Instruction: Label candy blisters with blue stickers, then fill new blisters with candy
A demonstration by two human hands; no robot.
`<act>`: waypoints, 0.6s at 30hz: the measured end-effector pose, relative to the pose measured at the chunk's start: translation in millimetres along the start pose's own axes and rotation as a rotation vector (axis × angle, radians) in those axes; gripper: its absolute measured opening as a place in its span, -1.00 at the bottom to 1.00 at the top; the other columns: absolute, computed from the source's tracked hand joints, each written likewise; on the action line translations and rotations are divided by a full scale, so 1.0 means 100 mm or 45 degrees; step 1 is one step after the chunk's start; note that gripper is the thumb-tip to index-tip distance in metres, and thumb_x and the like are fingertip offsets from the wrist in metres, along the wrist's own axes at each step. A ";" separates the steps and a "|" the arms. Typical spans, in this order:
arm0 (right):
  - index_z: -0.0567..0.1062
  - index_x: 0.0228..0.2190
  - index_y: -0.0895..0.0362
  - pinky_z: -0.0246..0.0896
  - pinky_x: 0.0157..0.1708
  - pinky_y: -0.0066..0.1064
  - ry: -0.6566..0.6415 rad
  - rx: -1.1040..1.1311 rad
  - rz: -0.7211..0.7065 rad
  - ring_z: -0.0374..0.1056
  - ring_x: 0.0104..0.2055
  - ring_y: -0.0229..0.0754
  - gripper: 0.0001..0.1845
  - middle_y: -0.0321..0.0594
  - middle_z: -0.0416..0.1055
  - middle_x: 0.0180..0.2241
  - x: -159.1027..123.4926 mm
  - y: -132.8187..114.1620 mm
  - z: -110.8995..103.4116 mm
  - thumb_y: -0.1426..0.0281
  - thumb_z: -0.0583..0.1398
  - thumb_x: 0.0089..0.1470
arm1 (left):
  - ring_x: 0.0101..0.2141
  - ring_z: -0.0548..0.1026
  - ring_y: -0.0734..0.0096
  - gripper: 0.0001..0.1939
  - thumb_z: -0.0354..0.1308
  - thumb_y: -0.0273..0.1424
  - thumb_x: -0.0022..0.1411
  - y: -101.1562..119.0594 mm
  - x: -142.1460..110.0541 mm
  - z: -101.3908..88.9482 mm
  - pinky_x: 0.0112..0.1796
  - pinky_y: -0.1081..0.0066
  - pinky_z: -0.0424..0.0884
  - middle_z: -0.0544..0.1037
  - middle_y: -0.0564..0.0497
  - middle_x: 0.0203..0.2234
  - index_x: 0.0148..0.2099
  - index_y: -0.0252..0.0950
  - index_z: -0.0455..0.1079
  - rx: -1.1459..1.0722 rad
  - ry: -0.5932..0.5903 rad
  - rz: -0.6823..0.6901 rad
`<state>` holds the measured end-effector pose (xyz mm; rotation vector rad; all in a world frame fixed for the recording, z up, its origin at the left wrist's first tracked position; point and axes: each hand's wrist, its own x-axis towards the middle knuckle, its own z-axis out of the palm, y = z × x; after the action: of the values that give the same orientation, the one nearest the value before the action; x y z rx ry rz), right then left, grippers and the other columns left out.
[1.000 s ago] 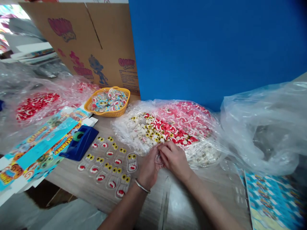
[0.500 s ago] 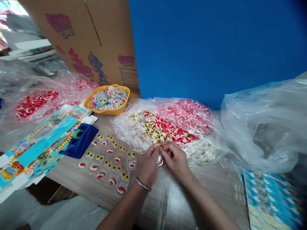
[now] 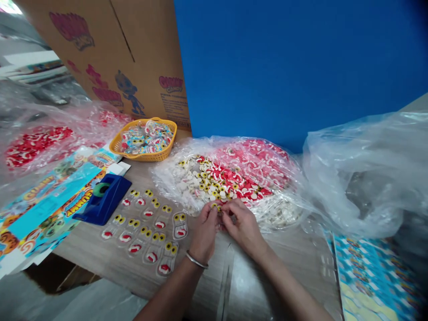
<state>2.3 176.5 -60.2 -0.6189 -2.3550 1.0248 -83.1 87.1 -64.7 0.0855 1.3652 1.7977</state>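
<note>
Just in front of the candy pile, my left hand (image 3: 204,234) is closed on a small clear plastic blister tray (image 3: 219,223), mostly hidden by the fingers. Yellow gummy eyes (image 3: 216,207) with dark centres show at the tray's upper end. My right hand (image 3: 243,227) pinches at that end, its thumb and finger against a gummy eye. To the left, filled blister trays (image 3: 152,257) lie in rows, each with two yellow eyes above a red-and-white gummy mouth. Behind my hands, an open clear bag (image 3: 167,167) holds loose yellow eyes, red-and-white mouths and white pieces.
A yellow basket (image 3: 157,157) of wrapped candy stands at the back left. Nearer are a blue tape dispenser (image 3: 109,200) and flat printed cardboard (image 3: 53,196). A cardboard box (image 3: 147,40) and a blue panel (image 3: 294,67) rise behind. Printed sheets (image 3: 359,267) lie at the right.
Yellow eyes have come into sight at the upper end of the tray between my fingers. My hands stay together in nearly the same spot; the view has shifted slightly.
</note>
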 end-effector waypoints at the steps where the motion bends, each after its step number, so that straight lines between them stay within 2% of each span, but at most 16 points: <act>1: 0.45 -0.33 0.08 0.25 -0.25 -0.43 0.027 -0.013 0.016 0.35 -0.26 -0.20 -0.89 -0.22 0.39 -0.31 0.02 0.02 -0.03 0.47 0.11 0.17 | -0.35 0.54 0.34 -0.72 0.18 -0.20 0.17 0.02 0.00 0.00 -0.47 0.49 0.35 0.59 -0.03 -0.21 -0.11 -0.22 0.40 -0.017 -0.017 -0.033; 3: 0.46 -0.31 0.09 0.24 -0.27 -0.43 0.115 -0.123 0.064 0.35 -0.29 -0.20 -0.87 -0.22 0.40 -0.34 0.11 0.08 -0.09 0.44 0.09 0.19 | -0.39 0.55 0.34 -0.69 0.20 -0.17 0.16 0.05 -0.01 0.00 -0.49 0.48 0.35 0.59 -0.03 -0.22 -0.10 -0.21 0.38 -0.032 -0.011 -0.097; 5: 0.49 -0.28 0.09 0.22 -0.28 -0.42 0.166 -0.363 0.115 0.35 -0.29 -0.18 -0.83 -0.20 0.39 -0.32 0.24 0.16 -0.14 0.43 0.09 0.20 | -0.40 0.56 0.33 -0.64 0.23 -0.13 0.12 0.08 -0.02 0.01 -0.48 0.46 0.36 0.60 -0.04 -0.23 -0.10 -0.21 0.38 -0.031 0.014 -0.129; 8: 0.53 -0.25 0.07 0.17 -0.36 -0.41 0.071 -0.728 0.151 0.35 -0.31 -0.15 -0.81 -0.12 0.40 -0.26 0.49 0.27 -0.14 0.41 0.10 0.20 | -0.35 0.58 0.28 -0.61 0.22 -0.09 0.13 0.09 -0.02 0.02 -0.43 0.43 0.40 0.59 -0.05 -0.24 -0.08 -0.22 0.38 -0.047 0.032 -0.132; 11: 0.53 -0.27 0.08 0.11 -0.42 -0.42 -0.026 -0.865 0.167 0.35 -0.36 -0.17 -0.81 -0.09 0.41 -0.26 0.68 0.32 -0.11 0.43 0.10 0.19 | -0.29 0.58 0.25 -0.61 0.20 -0.10 0.15 0.08 -0.02 0.01 -0.37 0.38 0.44 0.59 -0.06 -0.25 -0.08 -0.24 0.39 -0.087 0.048 -0.136; 14: 0.53 -0.32 0.10 0.12 -0.40 -0.43 0.038 -0.739 0.216 0.34 -0.36 -0.19 -0.82 -0.12 0.41 -0.26 0.71 0.31 -0.13 0.43 0.11 0.16 | -0.26 0.59 0.22 -0.57 0.20 -0.10 0.15 0.08 -0.01 -0.02 -0.29 0.33 0.47 0.58 -0.10 -0.22 -0.07 -0.30 0.38 -0.164 0.036 -0.160; 16: 0.51 -0.38 0.12 0.14 -0.41 -0.44 0.054 -0.447 0.260 0.32 -0.40 -0.21 -0.85 -0.20 0.41 -0.37 0.62 0.27 -0.18 0.42 0.12 0.10 | -0.24 0.59 0.20 -0.55 0.18 -0.10 0.17 0.09 0.00 -0.04 -0.25 0.30 0.47 0.57 -0.14 -0.19 -0.03 -0.33 0.38 -0.232 0.008 -0.201; 18: 0.48 -0.42 0.12 0.12 -0.47 -0.48 -0.063 -0.047 0.308 0.26 -0.48 -0.26 -0.88 -0.32 0.35 -0.52 0.46 0.18 -0.24 0.40 0.14 0.06 | -0.22 0.58 0.18 -0.56 0.14 -0.11 0.21 0.10 0.00 -0.05 -0.22 0.27 0.48 0.58 -0.15 -0.18 -0.01 -0.33 0.39 -0.291 -0.049 -0.233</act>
<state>-15.5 227.0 -48.1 -0.9209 -2.3879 1.1122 -91.7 82.6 -58.6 -0.1229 1.0957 1.7742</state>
